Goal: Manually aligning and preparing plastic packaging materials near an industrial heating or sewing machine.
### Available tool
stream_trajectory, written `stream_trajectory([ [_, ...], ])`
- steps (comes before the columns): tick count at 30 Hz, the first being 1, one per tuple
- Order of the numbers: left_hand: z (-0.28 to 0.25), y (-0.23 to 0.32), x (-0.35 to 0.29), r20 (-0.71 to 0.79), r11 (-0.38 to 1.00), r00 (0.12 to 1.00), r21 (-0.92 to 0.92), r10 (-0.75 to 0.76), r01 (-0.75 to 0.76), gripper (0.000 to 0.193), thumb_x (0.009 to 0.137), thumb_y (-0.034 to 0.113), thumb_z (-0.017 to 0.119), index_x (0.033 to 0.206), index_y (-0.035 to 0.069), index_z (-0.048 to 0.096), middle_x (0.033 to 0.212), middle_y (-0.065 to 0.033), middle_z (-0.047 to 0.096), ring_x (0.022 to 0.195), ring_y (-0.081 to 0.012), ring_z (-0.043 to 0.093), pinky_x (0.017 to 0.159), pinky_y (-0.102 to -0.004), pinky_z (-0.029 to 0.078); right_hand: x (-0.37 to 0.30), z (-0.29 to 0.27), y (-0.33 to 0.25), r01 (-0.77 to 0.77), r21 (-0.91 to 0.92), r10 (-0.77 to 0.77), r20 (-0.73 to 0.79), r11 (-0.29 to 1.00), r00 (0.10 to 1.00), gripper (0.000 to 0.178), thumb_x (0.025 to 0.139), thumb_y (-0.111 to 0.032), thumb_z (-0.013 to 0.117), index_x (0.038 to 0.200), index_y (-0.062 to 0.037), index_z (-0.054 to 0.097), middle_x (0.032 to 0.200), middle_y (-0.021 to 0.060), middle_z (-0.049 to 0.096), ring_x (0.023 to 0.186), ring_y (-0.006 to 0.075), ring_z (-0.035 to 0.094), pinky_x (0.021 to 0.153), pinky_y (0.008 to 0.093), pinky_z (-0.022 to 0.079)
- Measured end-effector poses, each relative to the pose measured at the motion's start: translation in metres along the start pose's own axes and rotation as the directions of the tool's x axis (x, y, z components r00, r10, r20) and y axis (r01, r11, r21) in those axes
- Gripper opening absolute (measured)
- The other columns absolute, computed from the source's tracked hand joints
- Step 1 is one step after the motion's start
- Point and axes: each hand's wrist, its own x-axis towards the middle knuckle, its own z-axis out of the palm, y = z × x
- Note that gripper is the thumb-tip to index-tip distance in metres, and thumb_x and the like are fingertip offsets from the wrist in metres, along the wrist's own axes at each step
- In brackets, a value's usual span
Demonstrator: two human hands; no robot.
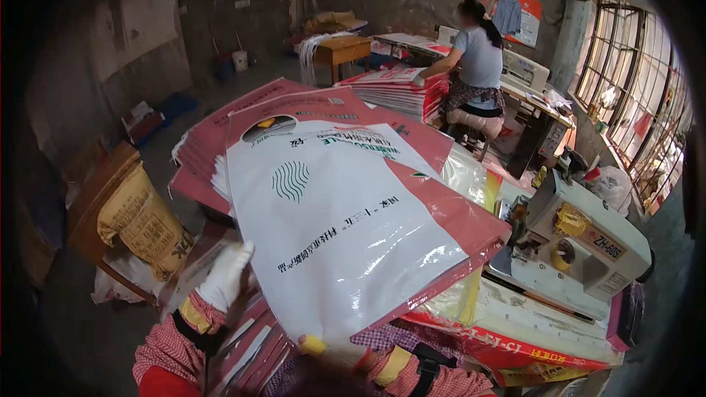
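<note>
Toward eight o'clock, the white-gloved left hand [226,278] meets the side edge of a printed sack [353,228], its fingers close together; whether they pinch the edge, I cannot tell. At six o'clock the right hand [340,354], one digit capped in yellow, is at the near edge; its other fingers are hidden, so their grip is unclear. Spaced along adjoining edges, the hands probably steady the slick, floppy sheet. The sack fills the middle, white panel upward, over a pile of pink sacks [197,141] toward ten o'clock. Between three and four o'clock a sewing machine [596,239] stands near, presumably to spare carrying. Toward one o'clock, a co-worker [479,66] sits beside another stack [401,97].
</note>
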Motion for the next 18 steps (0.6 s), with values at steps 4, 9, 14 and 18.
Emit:
stream_trajectory([
  [4,0.032,-0.042,-0.047,0.302,0.910,0.932,-0.295,-0.201,0.292,0.043,0.093,0.032,0.047,0.118,-0.003,0.049,0.108,-0.0077,0.059,0.095,-0.0194,0.058,0.084,-0.0330,0.047,-0.008,-0.007,-0.008,0.227,-0.023,-0.200,0.398,0.974,0.896,0.034,0.087,-0.026,0.051,0.115,-0.0060,0.050,0.104,0.0095,0.055,0.096,0.0186,0.051,0.085,0.0315,0.040],
  [9,-0.005,-0.033,-0.058,0.213,0.975,0.975,0.198,0.057,-0.100,0.035,0.093,0.028,0.048,0.103,-0.003,0.060,0.091,-0.0072,0.065,0.085,-0.0129,0.058,0.078,-0.0266,0.045,-0.047,-0.064,-0.032,0.024,0.109,-0.073,0.476,0.994,0.876,0.058,0.082,-0.036,0.057,0.126,-0.0017,0.041,0.115,0.0127,0.050,0.105,0.0248,0.050,0.094,0.0382,0.038],
  [14,-0.042,0.002,-0.080,0.198,0.999,0.980,0.036,0.030,-0.038,0.032,0.092,0.025,0.048,0.102,-0.004,0.061,0.091,-0.0050,0.065,0.083,-0.0111,0.058,0.076,-0.0255,0.046,-0.086,-0.163,-0.019,0.333,0.718,-0.110,-0.339,0.611,0.934,0.100,0.071,-0.080,0.035,0.134,-0.0016,0.029,0.127,0.0153,0.045,0.116,0.0330,0.045,0.093,0.0503,0.042],
  [18,-0.081,0.010,-0.107,0.138,0.990,0.988,0.114,0.068,-0.084,0.032,0.092,0.023,0.047,0.100,-0.004,0.060,0.089,-0.0039,0.064,0.080,-0.0095,0.058,0.073,-0.0242,0.045,-0.039,-0.172,-0.043,0.360,0.778,-0.121,-0.350,0.514,0.929,0.087,0.080,-0.068,0.037,0.136,-0.0021,0.029,0.135,0.0174,0.038,0.124,0.0334,0.037,0.102,0.0503,0.031],
])
